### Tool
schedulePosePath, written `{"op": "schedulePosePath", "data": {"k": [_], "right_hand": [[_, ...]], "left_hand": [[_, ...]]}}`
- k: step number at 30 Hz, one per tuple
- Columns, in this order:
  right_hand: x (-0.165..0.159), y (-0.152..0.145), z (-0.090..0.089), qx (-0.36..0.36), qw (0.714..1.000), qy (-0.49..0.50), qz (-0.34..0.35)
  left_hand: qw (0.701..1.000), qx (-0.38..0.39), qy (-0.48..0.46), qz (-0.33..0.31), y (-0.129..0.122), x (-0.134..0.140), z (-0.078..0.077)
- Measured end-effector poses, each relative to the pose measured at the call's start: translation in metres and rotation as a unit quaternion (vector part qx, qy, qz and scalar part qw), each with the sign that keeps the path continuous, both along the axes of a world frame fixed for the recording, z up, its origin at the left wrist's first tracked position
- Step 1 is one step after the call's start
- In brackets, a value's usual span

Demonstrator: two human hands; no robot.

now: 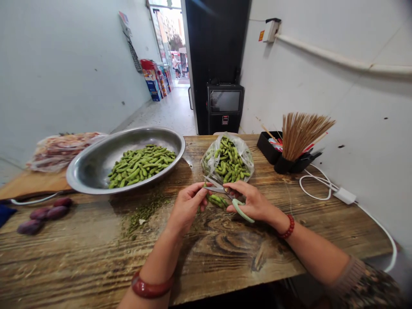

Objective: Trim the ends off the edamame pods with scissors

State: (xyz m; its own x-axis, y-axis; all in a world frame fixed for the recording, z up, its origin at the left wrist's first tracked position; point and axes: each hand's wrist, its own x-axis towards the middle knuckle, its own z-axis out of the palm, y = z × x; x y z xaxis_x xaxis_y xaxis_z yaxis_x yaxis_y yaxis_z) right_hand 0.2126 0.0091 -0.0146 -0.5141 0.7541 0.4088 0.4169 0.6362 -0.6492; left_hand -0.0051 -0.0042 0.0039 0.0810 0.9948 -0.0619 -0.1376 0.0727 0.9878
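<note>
My right hand [249,201] grips a pair of scissors [238,209] with pale green handles, its blades parted and pointing left. Between the blade tips is the end of an edamame pod [205,184], pinched in my left hand [190,201]. A few loose edamame pods [218,201] lie on the wooden table just below the blades. Behind my hands a clear plastic bag [208,159] stands open, full of green pods. To the left, a wide steel basin [88,174] holds a heap of edamame pods [141,165]. Small green trimmings [144,216] are scattered in front of it.
Several purple, plum-like fruits [45,214] lie at the left, near a bag of pale pinkish food [61,150] on a wooden board [28,182]. Toward the right wall stand a bundle of skewers [301,135], a black caddy [268,146] and a white cable with an adapter [344,195].
</note>
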Motion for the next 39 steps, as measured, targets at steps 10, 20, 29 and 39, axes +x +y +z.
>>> {"op": "schedulePosePath", "data": {"k": [10,20,29,39], "right_hand": [[-0.0001,-0.0008,-0.0023,0.012,1.0,-0.021,0.002],[-0.0013,-0.0008,-0.0021,0.032,0.999,-0.032,0.011],[-0.0027,-0.0016,-0.0067,0.035,0.999,-0.034,0.015],[0.0001,-0.0012,-0.0048,0.058,0.997,-0.059,0.009]], "left_hand": [[0.987,0.079,0.136,-0.016,0.0033,-0.0043,-0.0087],[0.987,0.085,0.135,-0.03,0.001,0.0011,-0.0077],[0.991,0.062,0.115,-0.023,-0.0025,0.005,-0.001],[0.975,0.147,0.165,-0.022,0.0041,-0.0009,-0.0064]]}}
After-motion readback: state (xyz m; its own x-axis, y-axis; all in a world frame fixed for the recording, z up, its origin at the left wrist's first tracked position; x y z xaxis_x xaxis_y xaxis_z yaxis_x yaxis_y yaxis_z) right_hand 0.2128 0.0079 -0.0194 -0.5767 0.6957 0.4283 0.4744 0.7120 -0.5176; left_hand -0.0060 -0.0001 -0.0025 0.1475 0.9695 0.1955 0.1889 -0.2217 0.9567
